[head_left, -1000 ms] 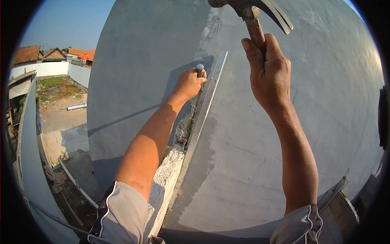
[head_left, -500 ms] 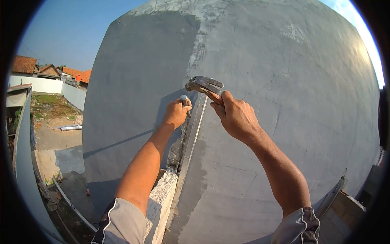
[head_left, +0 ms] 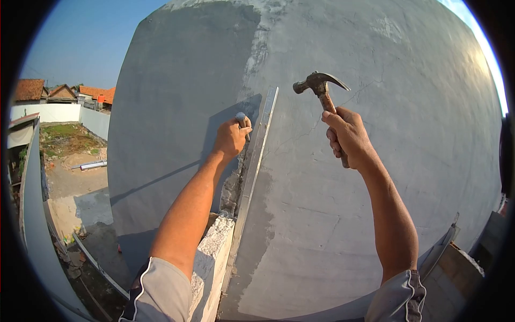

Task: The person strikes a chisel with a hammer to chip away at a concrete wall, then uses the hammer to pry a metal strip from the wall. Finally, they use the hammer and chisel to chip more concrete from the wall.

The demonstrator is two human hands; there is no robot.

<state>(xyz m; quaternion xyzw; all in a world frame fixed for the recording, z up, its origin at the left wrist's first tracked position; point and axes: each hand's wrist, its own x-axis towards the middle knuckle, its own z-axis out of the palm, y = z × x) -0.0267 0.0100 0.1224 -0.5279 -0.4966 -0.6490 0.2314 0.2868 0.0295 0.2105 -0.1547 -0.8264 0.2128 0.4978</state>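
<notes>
My left hand (head_left: 232, 137) is closed round a metal chisel (head_left: 241, 117), its rounded head showing above the fist and its lower end against a rough groove in the grey wall (head_left: 332, 214). Just right of it, a long straight metal bar (head_left: 257, 153) runs up the wall at a slant. My right hand (head_left: 350, 137) grips the wooden handle of a claw hammer (head_left: 317, 81), whose head is raised to the right of the bar, apart from the chisel. Broken masonry (head_left: 230, 194) lines the groove below my left hand.
A low wall with a rough white top (head_left: 217, 233) meets the grey wall below the groove. Far down on the left lie a yard (head_left: 75, 185) and a narrow grey wall (head_left: 40, 231). Boards (head_left: 450, 268) stand at the lower right. Tiled roofs (head_left: 29, 90) show beyond.
From high up, the hammer came down close beside the chisel, then moved back up and right. My left hand has kept its hold on the chisel. The view has shifted.
</notes>
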